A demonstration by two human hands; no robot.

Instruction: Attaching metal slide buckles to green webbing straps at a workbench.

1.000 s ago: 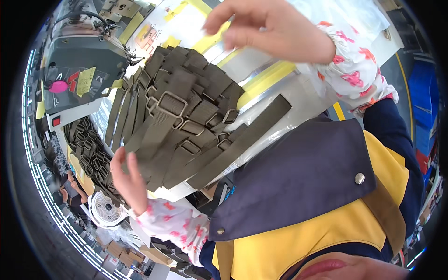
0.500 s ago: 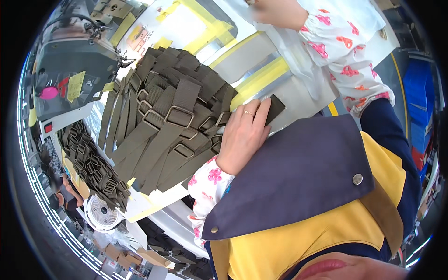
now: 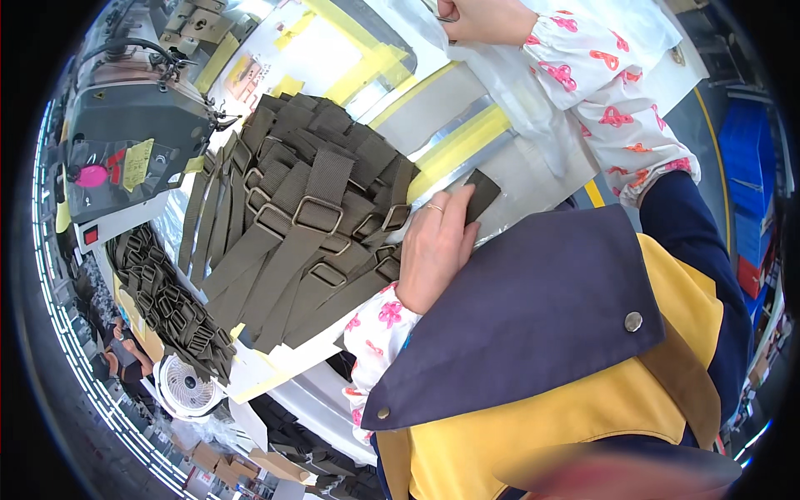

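Note:
My left hand (image 3: 435,254) lies at the table's near edge, fingers together over a short dark olive webbing strap (image 3: 485,195). The strap's cut end sticks out past my fingertips; my thumb is hidden. Beside this hand is a large pile of olive webbing straps (image 3: 292,179) fitted with rectangular metal buckles (image 3: 318,214). Farther off, at the top edge, my right hand (image 3: 487,18) is closed with fingers curled around a small metal thing (image 3: 446,18), partly hidden and too small to name.
A grey machine (image 3: 137,125) stands at the left. More buckled straps (image 3: 171,300) hang along the table's left side, above a white fan (image 3: 187,387). Yellow tape (image 3: 462,150) crosses the worktop by clear plastic sheeting (image 3: 542,108). Blue bins (image 3: 746,167) are at far right.
My right hand has turned, and its curled fingers now show more plainly with the small metal thing. My left hand stays on the strap, its fingers shifted slightly. The whole view moved a little.

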